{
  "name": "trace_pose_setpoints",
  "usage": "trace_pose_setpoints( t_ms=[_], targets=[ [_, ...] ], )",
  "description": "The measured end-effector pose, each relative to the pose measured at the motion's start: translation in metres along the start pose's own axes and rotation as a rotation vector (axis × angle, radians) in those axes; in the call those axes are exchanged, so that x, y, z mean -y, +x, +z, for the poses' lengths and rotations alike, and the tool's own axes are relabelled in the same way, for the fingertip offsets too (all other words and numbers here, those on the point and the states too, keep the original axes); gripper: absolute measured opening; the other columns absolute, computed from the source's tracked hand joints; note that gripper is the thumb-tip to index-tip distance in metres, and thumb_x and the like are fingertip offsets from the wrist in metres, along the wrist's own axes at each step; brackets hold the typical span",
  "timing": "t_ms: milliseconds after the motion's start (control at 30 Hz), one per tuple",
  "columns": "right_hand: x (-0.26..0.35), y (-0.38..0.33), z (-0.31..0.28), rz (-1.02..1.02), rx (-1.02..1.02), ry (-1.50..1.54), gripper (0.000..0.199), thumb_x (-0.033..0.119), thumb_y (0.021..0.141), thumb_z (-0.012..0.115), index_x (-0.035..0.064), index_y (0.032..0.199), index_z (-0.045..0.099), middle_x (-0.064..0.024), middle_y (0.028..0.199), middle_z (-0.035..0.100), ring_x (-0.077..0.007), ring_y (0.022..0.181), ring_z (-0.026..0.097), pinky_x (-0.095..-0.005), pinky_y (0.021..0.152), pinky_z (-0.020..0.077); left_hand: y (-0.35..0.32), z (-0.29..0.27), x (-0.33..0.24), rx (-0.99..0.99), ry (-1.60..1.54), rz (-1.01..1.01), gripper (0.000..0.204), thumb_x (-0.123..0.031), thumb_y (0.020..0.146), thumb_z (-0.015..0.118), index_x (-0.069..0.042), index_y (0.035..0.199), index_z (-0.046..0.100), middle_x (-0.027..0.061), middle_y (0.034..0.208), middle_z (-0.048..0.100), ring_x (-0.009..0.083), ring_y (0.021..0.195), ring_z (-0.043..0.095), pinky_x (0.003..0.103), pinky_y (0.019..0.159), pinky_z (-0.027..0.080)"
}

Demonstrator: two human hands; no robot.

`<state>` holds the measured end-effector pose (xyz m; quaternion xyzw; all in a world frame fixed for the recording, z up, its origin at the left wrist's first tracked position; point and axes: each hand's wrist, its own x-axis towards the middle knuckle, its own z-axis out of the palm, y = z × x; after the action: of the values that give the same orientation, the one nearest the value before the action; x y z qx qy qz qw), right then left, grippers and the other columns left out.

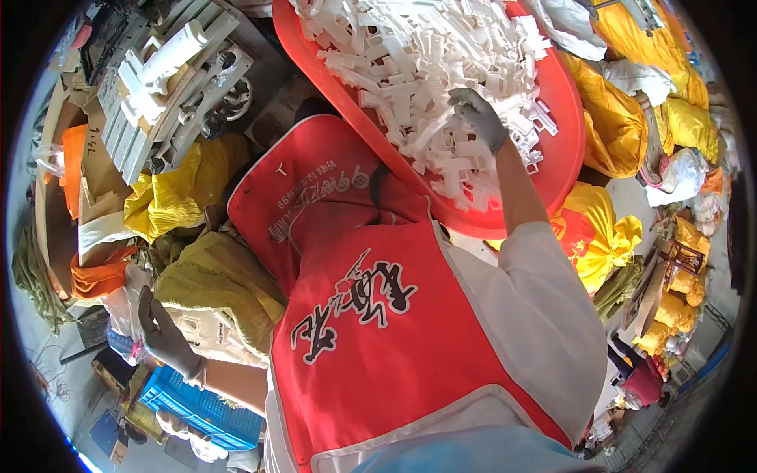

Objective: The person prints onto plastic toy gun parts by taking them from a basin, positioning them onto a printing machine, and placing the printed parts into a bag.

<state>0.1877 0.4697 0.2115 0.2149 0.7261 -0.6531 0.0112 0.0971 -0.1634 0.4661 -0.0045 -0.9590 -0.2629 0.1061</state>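
My right hand, in a grey glove, is over the red tub with its fingers bent together. A slightly blurred, long white plastic piece runs out from the fingertips, apparently pinched there. Beneath it lies a heap of white plastic pistol-shaped parts that fills most of the tub. My left hand, also gloved in grey, is held out low on the left. Its fingers are stretched and hold nothing. An olive-green sack is beside it, and a blue plastic crate lies just below.
A grey slatted stand at upper left carries a larger white moulded piece. Cardboard and a yellow sack sit near it. Yellow bags crowd the tub's right side. Another person is at far lower right.
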Motion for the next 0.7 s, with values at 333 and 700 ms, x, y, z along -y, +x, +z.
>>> trace_pose_setpoints(
  t_ms=[333, 700],
  targets=[
    [0.036, 0.066, -0.021, -0.250, 0.451, -0.472, 0.031, 0.002, 0.082, 0.045, 0.0066, 0.108, 0.061, -0.0076, 0.115, 0.063, -0.0180, 0.104, 0.057, -0.0326, 0.094, 0.0436, 0.007, 0.017, -0.011, 0.052, -0.013, -0.027, 0.029, -0.015, 0.097, 0.052, 0.002, 0.119, 0.061, 0.0104, 0.115, 0.066, 0.0177, 0.107, 0.060, 0.030, 0.093, 0.046],
    [-0.024, 0.013, 0.109, 0.146, -0.198, -1.156, 0.084, 0.045, 0.078, 0.068, 0.0159, 0.147, 0.030, -0.0183, 0.141, 0.042, -0.0385, 0.127, 0.044, -0.0452, 0.101, 0.0404, 0.033, 0.026, -0.040, 0.101, 0.046, 0.196, 0.023, -0.007, 0.092, 0.056, 0.000, 0.112, 0.065, 0.0125, 0.109, 0.068, 0.0218, 0.103, 0.063, 0.033, 0.090, 0.047]
  ],
)
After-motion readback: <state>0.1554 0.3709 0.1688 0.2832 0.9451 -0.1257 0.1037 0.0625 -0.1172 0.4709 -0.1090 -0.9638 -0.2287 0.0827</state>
